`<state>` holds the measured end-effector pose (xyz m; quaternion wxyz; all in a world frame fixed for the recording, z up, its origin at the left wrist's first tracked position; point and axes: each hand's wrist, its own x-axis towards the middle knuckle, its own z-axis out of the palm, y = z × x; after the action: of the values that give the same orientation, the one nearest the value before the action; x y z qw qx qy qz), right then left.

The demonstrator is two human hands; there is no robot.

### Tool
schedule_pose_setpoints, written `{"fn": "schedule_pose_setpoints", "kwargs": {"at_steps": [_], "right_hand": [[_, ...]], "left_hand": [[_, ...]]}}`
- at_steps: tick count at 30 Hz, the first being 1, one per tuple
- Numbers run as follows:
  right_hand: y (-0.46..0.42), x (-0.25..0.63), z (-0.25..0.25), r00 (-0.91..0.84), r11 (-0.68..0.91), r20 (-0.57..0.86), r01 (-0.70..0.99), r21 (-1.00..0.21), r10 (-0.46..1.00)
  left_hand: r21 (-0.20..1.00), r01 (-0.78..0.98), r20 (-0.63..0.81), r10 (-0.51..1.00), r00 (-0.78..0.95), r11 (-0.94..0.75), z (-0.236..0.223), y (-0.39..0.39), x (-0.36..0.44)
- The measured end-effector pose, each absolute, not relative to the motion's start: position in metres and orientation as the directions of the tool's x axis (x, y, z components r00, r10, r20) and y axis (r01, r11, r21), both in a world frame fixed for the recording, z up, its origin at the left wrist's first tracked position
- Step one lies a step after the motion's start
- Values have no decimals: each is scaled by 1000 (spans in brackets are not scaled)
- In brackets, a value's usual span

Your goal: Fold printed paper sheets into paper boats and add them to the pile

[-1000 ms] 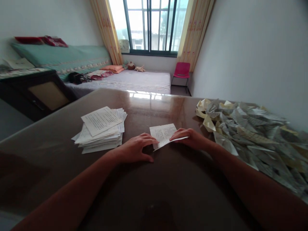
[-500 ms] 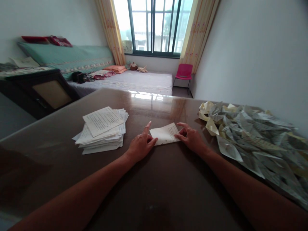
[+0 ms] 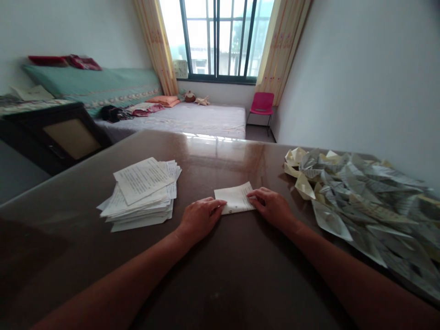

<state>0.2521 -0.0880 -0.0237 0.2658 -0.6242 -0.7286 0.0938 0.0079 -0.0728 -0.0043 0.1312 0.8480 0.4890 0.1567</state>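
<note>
A folded sheet of printed paper (image 3: 235,198) lies on the brown table in front of me, its folded edge towards me. My left hand (image 3: 202,216) closes on its left side, thumb and fingers together at the near left corner. At the right edge, my right hand (image 3: 270,205) grips the paper between thumb and curled fingers. Whatever lies under the fingertips is hidden. To the left of my left hand is a stack of printed sheets (image 3: 142,188), the top one askew. A heap of folded paper boats (image 3: 364,197) spreads to the right of my right hand.
The glossy table (image 3: 220,270) reaches from me towards a bed (image 3: 206,117) below the window. A dark cabinet (image 3: 65,133) stands beyond the table's left edge. Past the far edge is a pink chair (image 3: 262,103), and a white wall (image 3: 360,78) runs along the right.
The raised index fingers of both hands have come down onto the paper. The folded sheet lies flatter, with its far edge lower. The camera view has shifted slightly.
</note>
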Motion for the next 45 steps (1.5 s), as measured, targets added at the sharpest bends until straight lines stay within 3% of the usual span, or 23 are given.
{"fn": "schedule_pose_setpoints", "kwargs": {"at_steps": [6, 11, 15, 18, 22, 25, 27, 30, 33, 45], "right_hand": [[-88, 252, -22, -87, 194, 244, 867, -460, 966], [-88, 251, -20, -86, 185, 232, 874, -450, 969], [-90, 249, -19, -78, 172, 230, 888, -427, 970], [-89, 249, -21, -75, 170, 234, 894, -415, 969], [-88, 252, -19, -91, 180, 230, 897, -404, 969], [-97, 248, -6, -116, 208, 286, 925, -318, 951], [-110, 239, 6, -209, 279, 359, 947, -158, 910], [-131, 218, 17, -433, 435, 282, 899, 58, 856], [-144, 202, 16, -445, 427, 168, 894, 135, 880], [-144, 208, 27, -251, 259, -84, 961, 100, 964]], "left_hand": [[288, 802, 155, 852, 500, -523, -7, -72, 8], [107, 800, 169, 804, 571, -590, -5, -76, 10], [35, 677, 238, 664, 709, -735, -5, -76, 10], [21, 549, 204, 542, 816, -835, -6, -75, 9], [-38, 552, 148, 542, 827, -833, -4, -78, 10], [-81, 576, 131, 564, 815, -814, -1, -82, 12], [-98, 581, 127, 569, 813, -808, -1, -83, 12], [-114, 580, 132, 567, 813, -806, -2, -84, 12], [-113, 574, 126, 562, 818, -811, -3, -83, 11], [-133, 596, 143, 580, 802, -792, 10, -91, 11]]}}
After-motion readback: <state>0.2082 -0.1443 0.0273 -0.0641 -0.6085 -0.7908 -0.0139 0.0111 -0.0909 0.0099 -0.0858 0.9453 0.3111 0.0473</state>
